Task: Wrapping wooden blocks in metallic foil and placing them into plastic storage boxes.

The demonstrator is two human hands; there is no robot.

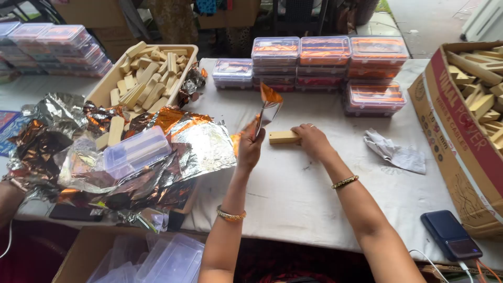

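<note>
Left hand (250, 149) pinched on a foil sheet (268, 107) — right hand (313, 140) closed over a pale bar (283, 137).

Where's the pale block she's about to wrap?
In the head view, the pale block lies mid-table under the right hand, just right of the left hand holding a foil sheet.

Small hand-packing workshop, makeshift, partly open to outdoors. Cloth-covered table (293, 194) as workbench. Wooden tray (107, 84) heaped with pale bars; cardboard carton (461, 152) at right full of same bars (bulk stock). Loose foil sheets (157, 157), silver and copper, piled at left. Clear lidded plastic boxes (325, 57) stacked in rows, filled; empty ones in carton below table edge. Paved ground visible beyond table.
</note>
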